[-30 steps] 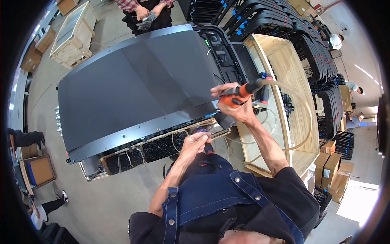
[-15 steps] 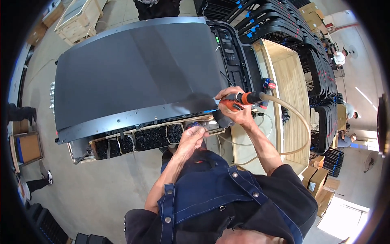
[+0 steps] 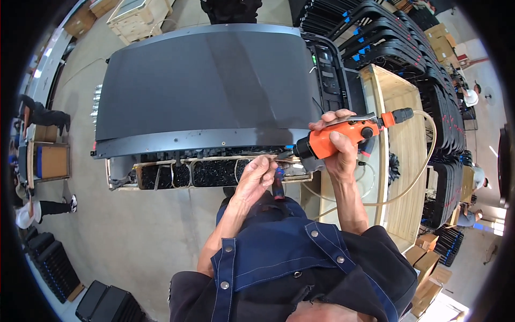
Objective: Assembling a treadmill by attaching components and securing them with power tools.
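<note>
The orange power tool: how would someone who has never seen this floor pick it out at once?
Find the big dark grey panel lying flat in the middle. At its near right corner, the right hand grips the orange power tool, tip toward the left hand. It is the only bright orange thing there, with a pale hose trailing from its back.

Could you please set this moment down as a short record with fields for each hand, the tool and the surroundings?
Right hand: right hand wrapped around an orange pneumatic screwdriver, held level, tip pointing left.
Tool hose: pale air hose loops from the tool's rear.
Left hand: left hand pinches something small by the tool tip; what it is cannot be told.
Workpiece: large dark grey panel lying flat, its near edge at the tool tip.
Beside it: wooden crate on the person's right.
Background: stacked black frames.
</note>
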Demonstrator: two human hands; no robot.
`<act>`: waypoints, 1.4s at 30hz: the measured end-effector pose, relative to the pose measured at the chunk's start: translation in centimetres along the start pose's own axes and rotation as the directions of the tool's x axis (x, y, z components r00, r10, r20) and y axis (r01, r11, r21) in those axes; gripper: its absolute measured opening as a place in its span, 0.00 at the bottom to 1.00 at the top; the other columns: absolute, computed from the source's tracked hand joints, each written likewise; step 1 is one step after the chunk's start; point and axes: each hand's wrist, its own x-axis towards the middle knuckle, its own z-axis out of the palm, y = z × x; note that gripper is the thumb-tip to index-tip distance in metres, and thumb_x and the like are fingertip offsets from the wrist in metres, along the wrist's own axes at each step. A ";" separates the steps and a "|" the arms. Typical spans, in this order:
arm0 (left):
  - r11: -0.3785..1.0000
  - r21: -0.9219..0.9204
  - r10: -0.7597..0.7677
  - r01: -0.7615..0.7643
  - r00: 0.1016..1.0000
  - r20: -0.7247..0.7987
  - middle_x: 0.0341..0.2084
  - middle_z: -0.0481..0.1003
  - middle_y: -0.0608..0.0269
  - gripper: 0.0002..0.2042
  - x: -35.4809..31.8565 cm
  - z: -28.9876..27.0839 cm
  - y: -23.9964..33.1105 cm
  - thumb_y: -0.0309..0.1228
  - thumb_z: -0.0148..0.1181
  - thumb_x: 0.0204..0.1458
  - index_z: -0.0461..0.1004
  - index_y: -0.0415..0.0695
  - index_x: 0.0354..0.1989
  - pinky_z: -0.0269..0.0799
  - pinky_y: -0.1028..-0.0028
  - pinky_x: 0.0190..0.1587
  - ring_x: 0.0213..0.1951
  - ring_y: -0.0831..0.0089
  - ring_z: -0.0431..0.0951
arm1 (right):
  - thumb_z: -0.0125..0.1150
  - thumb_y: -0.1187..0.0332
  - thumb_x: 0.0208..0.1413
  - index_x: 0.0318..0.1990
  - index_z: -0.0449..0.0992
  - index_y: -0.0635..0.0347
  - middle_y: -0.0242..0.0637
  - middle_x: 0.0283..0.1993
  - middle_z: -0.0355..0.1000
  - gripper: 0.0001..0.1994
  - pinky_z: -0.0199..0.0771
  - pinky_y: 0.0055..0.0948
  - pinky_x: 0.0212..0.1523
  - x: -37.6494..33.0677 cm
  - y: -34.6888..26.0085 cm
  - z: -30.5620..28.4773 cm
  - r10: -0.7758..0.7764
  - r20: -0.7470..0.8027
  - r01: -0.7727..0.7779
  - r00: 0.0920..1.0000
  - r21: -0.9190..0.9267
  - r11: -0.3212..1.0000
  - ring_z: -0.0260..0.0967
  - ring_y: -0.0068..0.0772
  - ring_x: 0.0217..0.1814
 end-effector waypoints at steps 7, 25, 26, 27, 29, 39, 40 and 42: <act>0.998 -0.058 -0.002 0.005 0.999 0.044 0.36 0.77 0.62 0.11 -1.5 -1.0 1.5 0.35 0.62 0.63 0.75 0.42 0.48 0.61 0.82 0.24 0.24 0.83 0.65 | 0.67 0.70 0.52 0.56 0.67 0.55 0.37 0.50 0.73 0.23 0.72 0.51 0.62 -2.1 2.4 1.3 0.039 -0.157 -0.019 0.987 0.129 0.991 0.74 0.36 0.49; 0.958 -0.191 -0.217 0.216 0.976 0.015 0.29 0.74 0.70 0.12 -1.6 -6.4 10.0 0.38 0.58 0.66 0.75 0.42 0.45 0.53 0.85 0.19 0.20 0.87 0.60 | 0.66 0.80 0.52 0.55 0.66 0.62 0.47 0.51 0.75 0.23 0.78 0.44 0.56 -3.8 10.1 13.0 -0.241 -0.189 0.193 0.952 -0.241 0.951 0.77 0.40 0.50; 0.933 -0.257 -0.246 0.251 0.968 0.051 0.27 0.71 0.72 0.12 -1.0 -6.6 10.3 0.40 0.56 0.67 0.73 0.43 0.43 0.52 0.84 0.18 0.19 0.87 0.59 | 0.67 0.81 0.51 0.54 0.66 0.62 0.48 0.51 0.75 0.23 0.79 0.42 0.56 -3.3 10.9 13.7 -0.254 -0.141 0.203 0.957 -0.300 0.932 0.78 0.40 0.50; 0.930 -0.264 -0.249 0.255 0.967 0.057 0.27 0.71 0.72 0.12 -0.4 -7.0 10.3 0.40 0.56 0.67 0.73 0.43 0.43 0.52 0.84 0.18 0.19 0.87 0.59 | 0.67 0.81 0.51 0.53 0.66 0.63 0.49 0.51 0.76 0.23 0.80 0.41 0.55 -2.9 11.5 14.3 -0.262 -0.091 0.215 0.961 -0.355 0.910 0.78 0.39 0.50; 0.903 -0.349 -0.256 0.249 0.966 0.028 0.26 0.70 0.74 0.14 0.3 -7.0 10.6 0.43 0.56 0.66 0.71 0.44 0.41 0.51 0.84 0.17 0.19 0.87 0.58 | 0.68 0.85 0.47 0.52 0.67 0.64 0.48 0.49 0.76 0.24 0.82 0.36 0.52 -2.0 12.9 15.4 -0.264 0.018 0.239 0.964 -0.483 0.842 0.79 0.37 0.48; 0.978 -0.034 -0.202 0.206 0.890 -0.409 0.31 0.74 0.64 0.09 -4.6 -7.5 11.6 0.32 0.49 0.69 0.73 0.41 0.41 0.74 0.74 0.36 0.31 0.75 0.74 | 0.68 0.82 0.46 0.46 0.73 0.60 0.38 0.43 0.76 0.19 0.79 0.32 0.49 0.5 14.5 17.2 -0.021 0.295 0.232 0.955 -0.700 0.676 0.77 0.30 0.46; 0.964 -0.012 -0.250 0.267 0.885 -0.394 0.35 0.75 0.61 0.09 -5.0 -7.9 11.9 0.30 0.49 0.68 0.73 0.39 0.45 0.76 0.72 0.40 0.35 0.71 0.76 | 0.69 0.81 0.46 0.44 0.74 0.59 0.36 0.43 0.77 0.17 0.77 0.32 0.49 0.8 14.8 17.5 -0.026 0.272 0.206 0.962 -0.658 0.725 0.76 0.29 0.45; 0.946 0.011 -0.295 0.323 0.877 -0.379 0.38 0.75 0.58 0.09 -6.0 -8.7 12.2 0.27 0.48 0.67 0.73 0.36 0.48 0.78 0.69 0.43 0.39 0.68 0.78 | 0.68 0.81 0.46 0.45 0.74 0.59 0.36 0.43 0.77 0.17 0.77 0.32 0.49 0.9 15.0 18.0 -0.039 0.258 0.202 0.965 -0.645 0.737 0.76 0.29 0.45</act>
